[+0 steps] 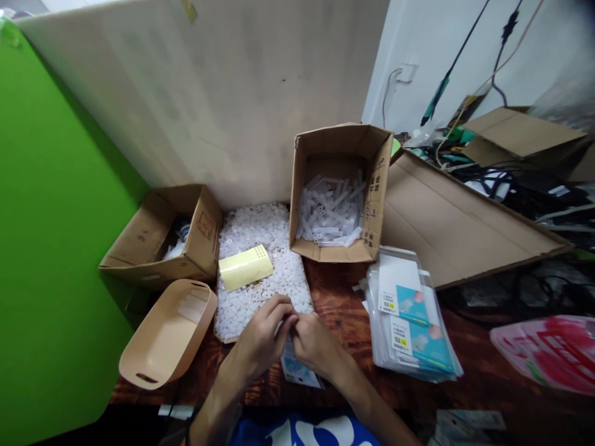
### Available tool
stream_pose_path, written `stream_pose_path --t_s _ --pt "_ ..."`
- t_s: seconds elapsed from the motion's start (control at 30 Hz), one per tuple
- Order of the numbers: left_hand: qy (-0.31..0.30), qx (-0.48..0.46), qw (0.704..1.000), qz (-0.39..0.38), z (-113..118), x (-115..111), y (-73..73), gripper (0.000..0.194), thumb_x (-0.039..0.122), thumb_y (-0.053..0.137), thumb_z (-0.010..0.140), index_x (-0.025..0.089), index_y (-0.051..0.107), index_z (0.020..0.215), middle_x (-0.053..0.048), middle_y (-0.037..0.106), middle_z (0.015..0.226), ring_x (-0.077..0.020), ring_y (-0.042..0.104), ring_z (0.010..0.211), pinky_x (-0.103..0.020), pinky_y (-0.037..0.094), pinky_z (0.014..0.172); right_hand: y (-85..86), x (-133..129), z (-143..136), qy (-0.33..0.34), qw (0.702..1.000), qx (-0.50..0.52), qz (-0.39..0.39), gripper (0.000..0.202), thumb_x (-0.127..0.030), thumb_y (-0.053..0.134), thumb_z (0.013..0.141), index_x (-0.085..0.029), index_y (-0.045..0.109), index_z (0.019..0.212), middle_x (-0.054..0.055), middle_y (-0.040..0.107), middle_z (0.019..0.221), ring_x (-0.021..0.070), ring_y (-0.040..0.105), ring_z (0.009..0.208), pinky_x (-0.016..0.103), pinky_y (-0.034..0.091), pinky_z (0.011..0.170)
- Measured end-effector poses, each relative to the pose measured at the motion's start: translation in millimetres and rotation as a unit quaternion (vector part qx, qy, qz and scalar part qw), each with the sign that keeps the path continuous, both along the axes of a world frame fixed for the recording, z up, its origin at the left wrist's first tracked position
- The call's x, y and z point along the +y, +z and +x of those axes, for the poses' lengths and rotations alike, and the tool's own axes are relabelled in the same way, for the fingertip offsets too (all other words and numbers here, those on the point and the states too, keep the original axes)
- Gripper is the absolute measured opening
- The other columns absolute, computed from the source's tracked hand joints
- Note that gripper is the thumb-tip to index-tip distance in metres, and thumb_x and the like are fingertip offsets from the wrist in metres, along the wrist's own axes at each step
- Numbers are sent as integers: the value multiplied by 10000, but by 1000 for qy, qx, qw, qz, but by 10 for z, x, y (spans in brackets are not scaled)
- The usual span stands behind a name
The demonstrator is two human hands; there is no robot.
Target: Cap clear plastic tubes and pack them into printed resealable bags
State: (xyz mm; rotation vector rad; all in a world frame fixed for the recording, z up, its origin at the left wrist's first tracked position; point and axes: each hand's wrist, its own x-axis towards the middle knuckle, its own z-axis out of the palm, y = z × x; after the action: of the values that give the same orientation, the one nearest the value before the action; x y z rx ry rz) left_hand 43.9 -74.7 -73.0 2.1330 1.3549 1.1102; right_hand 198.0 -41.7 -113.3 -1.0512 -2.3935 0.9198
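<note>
My left hand point(263, 332) and my right hand point(318, 344) meet at the fingertips near the front edge of a tray of small white pieces point(253, 223). Both are closed in a pinch, and whatever is between the fingers is hidden or too small to make out. Below them, a blue-and-white printed packet point(297, 370) lies on the table, partly covered by my hands. A yellow sheet point(246, 267) with a group of small dots in one corner rests on the white pieces.
Behind the table's middle stands a cardboard box point(341, 253) holding clear plastic tubes point(331, 210). To the left are another cardboard box point(153, 238) and a peach plastic basket point(151, 353). Stacked printed packets point(409, 322) and a pink package point(548, 353) lie at the right.
</note>
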Motion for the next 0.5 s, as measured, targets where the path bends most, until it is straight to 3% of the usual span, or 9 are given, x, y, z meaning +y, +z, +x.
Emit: stream_pose_path --t_s 0.2,0.37,0.5 --pt "-16 -14 999 34 -88 -64 -86 163 90 557 959 182 674 1026 -66 676 971 -153 665 896 -257 558 799 18 -12 0 19 1000 19 -4 273 -59 477 819 -126 730 895 142 769 938 243 727 834 282 486 715" --pt "19 22 994 107 -34 -99 -183 170 60 523 948 156 631 1037 -90 653 972 -177 640 913 -294 562 814 -1 -19 -65 32 999 23 0 250 -48 462 826 -108 703 851 155 760 891 242 720 799 279 472 680" --pt "95 -48 993 55 -46 -56 -90 146 77 505 965 171 580 883 -44 603 873 -148 611 838 -262 535 765 20 -14 -80 20 999 48 13 243 -105 439 909 -126 675 855 126 744 810 217 687 683 277 432 623"
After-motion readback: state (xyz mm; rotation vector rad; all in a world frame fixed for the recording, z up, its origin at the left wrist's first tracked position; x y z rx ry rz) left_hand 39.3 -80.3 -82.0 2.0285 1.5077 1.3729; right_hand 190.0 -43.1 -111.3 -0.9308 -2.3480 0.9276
